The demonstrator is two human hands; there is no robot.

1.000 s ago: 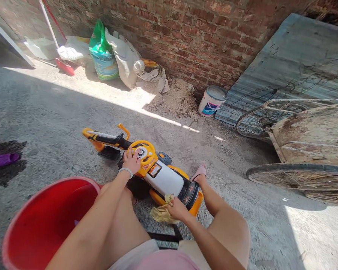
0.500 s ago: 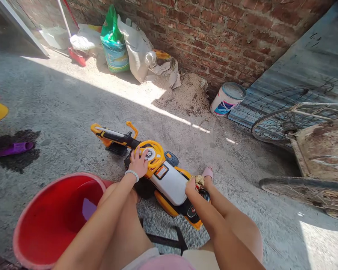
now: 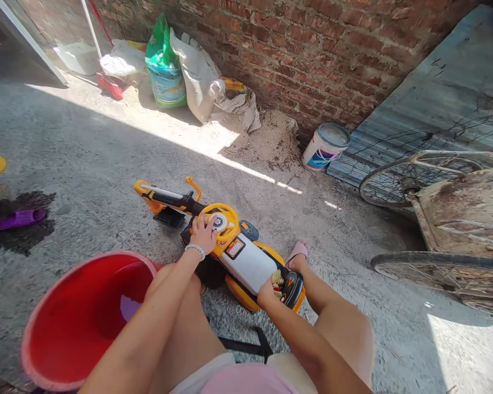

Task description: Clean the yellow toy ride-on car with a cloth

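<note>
A yellow, white and black toy ride-on car (image 3: 246, 261) lies on the concrete floor between my knees. My left hand (image 3: 203, 234) grips its yellow steering wheel (image 3: 221, 220), fingers curled over the rim. My right hand (image 3: 268, 288) is closed on a yellowish rag (image 3: 276, 278) and presses it against the black rear end of the car. A white bead bracelet circles my left wrist.
A big red tub (image 3: 78, 317) with some water stands at my left knee. A brick wall, sacks (image 3: 197, 71), a sand heap and a white bucket (image 3: 324, 146) line the back. A rusty wheeled cart (image 3: 452, 219) stands right. A purple slipper (image 3: 14, 220) lies left.
My right hand with the rag went from the car's lower rear side up onto its top, then back down toward the rear end. My left hand stayed on the steering wheel.
</note>
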